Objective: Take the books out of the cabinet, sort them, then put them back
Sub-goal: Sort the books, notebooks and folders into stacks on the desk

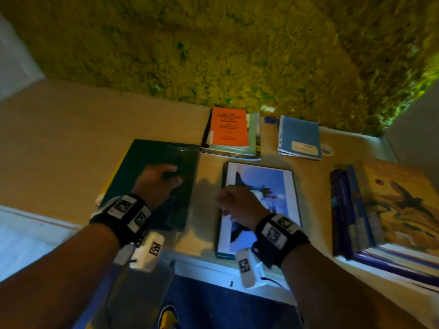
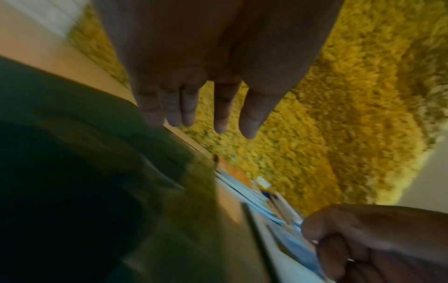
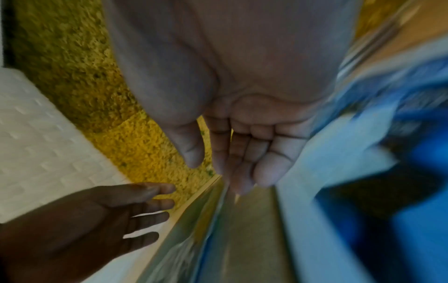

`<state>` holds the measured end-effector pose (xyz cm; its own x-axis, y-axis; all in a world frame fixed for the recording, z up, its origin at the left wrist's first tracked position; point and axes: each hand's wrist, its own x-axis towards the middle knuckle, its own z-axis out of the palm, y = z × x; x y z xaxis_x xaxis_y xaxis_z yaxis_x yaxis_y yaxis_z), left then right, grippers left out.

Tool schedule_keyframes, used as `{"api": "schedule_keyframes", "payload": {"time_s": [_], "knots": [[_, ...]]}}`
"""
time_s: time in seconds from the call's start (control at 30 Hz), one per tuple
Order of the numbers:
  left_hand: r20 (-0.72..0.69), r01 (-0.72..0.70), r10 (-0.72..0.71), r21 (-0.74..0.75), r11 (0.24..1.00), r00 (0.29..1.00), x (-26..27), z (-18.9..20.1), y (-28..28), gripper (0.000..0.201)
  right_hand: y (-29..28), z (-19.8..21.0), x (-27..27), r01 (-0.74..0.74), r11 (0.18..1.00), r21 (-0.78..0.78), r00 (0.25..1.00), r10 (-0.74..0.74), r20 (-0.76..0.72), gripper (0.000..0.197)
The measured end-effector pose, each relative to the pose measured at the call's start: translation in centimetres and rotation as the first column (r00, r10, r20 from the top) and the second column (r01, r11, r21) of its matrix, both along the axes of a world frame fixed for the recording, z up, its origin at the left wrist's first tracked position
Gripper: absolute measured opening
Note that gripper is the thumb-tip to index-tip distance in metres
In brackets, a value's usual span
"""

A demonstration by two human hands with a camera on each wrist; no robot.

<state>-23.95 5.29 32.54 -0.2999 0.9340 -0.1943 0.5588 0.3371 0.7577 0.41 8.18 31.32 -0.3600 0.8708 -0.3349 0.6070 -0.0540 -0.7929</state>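
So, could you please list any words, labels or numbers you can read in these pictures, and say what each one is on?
None reads clearly.
Orange book: dark printed lines on the cover, too blurred to read.
Blue spiral notebook: pale label near its front edge, writing too small to read.
Wrist straps: square black-and-white marker codes, not text.
Dark green book, whale-picture book and tan bird-cover book: no legible text.

green shag rug [image 1: 213,55], tan tabletop [image 1: 59,138]
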Motion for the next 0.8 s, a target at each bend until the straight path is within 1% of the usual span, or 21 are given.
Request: {"api": "schedule_keyframes", "payload": {"time_s": [0.03, 0.07, 0.13, 0.17, 0.23, 0.27, 0.33, 0.37, 0.4, 0.43, 0.5, 0.53, 0.57, 0.6, 0.63, 0.67, 0.7, 0.73, 0.77, 0.8], "knots": [[-0.019, -0.072, 0.071, -0.050, 0.996, 0.997, -2.4, -0.3, -0.3, 0.046, -0.1, -0.3, -2.2, -0.010, 0.998, -0.068, 0.998, 0.007, -0.055, 0.020], [-0.072, -0.121, 0.114, -0.100, 0.988, 0.991, -4.5, -0.7, -0.6, 0.054, -0.3, -0.5, -4.1, -0.006, 0.994, -0.110, 0.997, -0.003, -0.076, 0.018], [-0.181, -0.156, 0.121, -0.192, 0.969, 0.976, -7.8, -1.6, -1.4, 0.062, -0.4, -1.0, -7.1, -0.004, 0.989, -0.150, 0.998, -0.005, -0.061, 0.022], [-0.181, -0.154, 0.115, -0.218, 0.964, 0.977, -8.7, -2.3, -1.6, 0.063, -0.3, -1.6, -8.1, -0.006, 0.983, -0.183, 0.999, -0.003, -0.049, 0.026], [-0.143, -0.089, 0.053, -0.258, 0.962, 0.988, -9.1, -3.3, -2.2, 0.064, -0.1, -2.6, -9.4, 0.023, 0.962, -0.274, 0.998, -0.040, -0.057, 0.033], [-0.164, -0.040, -0.002, -0.253, 0.967, 0.986, -9.0, -3.8, -2.4, 0.066, -0.1, -2.9, -9.6, 0.045, 0.953, -0.299, 0.996, -0.067, -0.064, 0.035], [-0.230, 0.028, -0.087, -0.249, 0.968, 0.969, -8.1, -4.0, -2.8, 0.079, -0.1, -3.1, -9.5, 0.098, 0.959, -0.265, 0.986, -0.130, -0.104, 0.024], [-0.224, 0.038, -0.094, -0.241, 0.970, 0.970, -7.8, -4.1, -2.7, 0.087, 0.0, -2.8, -9.3, 0.135, 0.957, -0.256, 0.971, -0.180, -0.160, 0.020], [-0.206, 0.050, -0.096, -0.216, 0.975, 0.974, -7.3, -4.0, -2.5, 0.090, 0.0, -2.2, -8.9, 0.174, 0.947, -0.271, 0.943, -0.240, -0.232, 0.020], [-0.182, 0.078, -0.112, -0.187, 0.979, 0.977, -6.6, -3.6, -2.1, 0.089, 0.2, -1.4, -8.6, 0.208, 0.930, -0.304, 0.891, -0.309, -0.334, 0.022], [-0.115, 0.154, -0.168, -0.118, 0.981, 0.979, -4.5, -1.8, -1.3, 0.074, 0.6, 1.2, -7.9, 0.227, 0.908, -0.353, 0.751, -0.393, -0.530, 0.017], [-0.058, 0.178, -0.181, -0.053, 0.983, 0.982, -3.2, -0.6, -0.9, 0.066, 0.9, 2.6, -7.5, 0.227, 0.914, -0.336, 0.697, -0.394, -0.599, 0.013], [0.042, 0.177, -0.178, 0.027, 0.984, 0.983, -1.9, 0.6, -0.6, 0.060, 1.2, 4.0, -7.0, 0.218, 0.929, -0.299, 0.663, -0.365, -0.654, 0.010], [0.192, 0.148, -0.166, 0.105, 0.983, 0.967, -0.4, 2.1, -0.3, 0.056, 1.4, 5.4, -6.5, 0.196, 0.950, -0.245, 0.649, -0.313, -0.693, 0.008], [0.369, 0.097, -0.140, 0.135, 0.986, 0.919, 1.0, 3.5, -0.1, 0.053, 1.5, 6.3, -6.0, 0.177, 0.967, -0.184, 0.646, -0.255, -0.719, 0.011], [0.528, 0.068, -0.130, 0.135, 0.988, 0.839, 2.2, 4.7, 0.3, 0.054, 1.5, 7.3, -5.4, 0.156, 0.981, -0.113, 0.667, -0.190, -0.721, 0.017], [0.634, 0.053, -0.126, 0.133, 0.990, 0.763, 3.2, 5.7, 0.5, 0.057, 1.5, 7.8, -4.9, 0.130, 0.991, -0.030, 0.710, -0.114, -0.694, 0.022], [0.719, 0.049, -0.139, 0.144, 0.988, 0.681, 4.2, 6.6, 0.8, 0.061, 1.3, 8.2, -4.4, 0.081, 0.994, 0.074, 0.768, -0.015, -0.640, 0.027], [0.794, 0.038, -0.147, 0.155, 0.987, 0.590, 4.9, 6.9, 1.1, 0.063, 1.1, 8.2, -3.8, 0.012, 0.982, 0.187, 0.826, 0.096, -0.555, 0.030], [0.849, 0.037, -0.149, 0.151, 0.988, 0.507, 5.6, 6.9, 1.4, 0.060, 0.7, 8.1, -3.2, -0.060, 0.957, 0.282, 0.879, 0.185, -0.440, 0.032]]}}
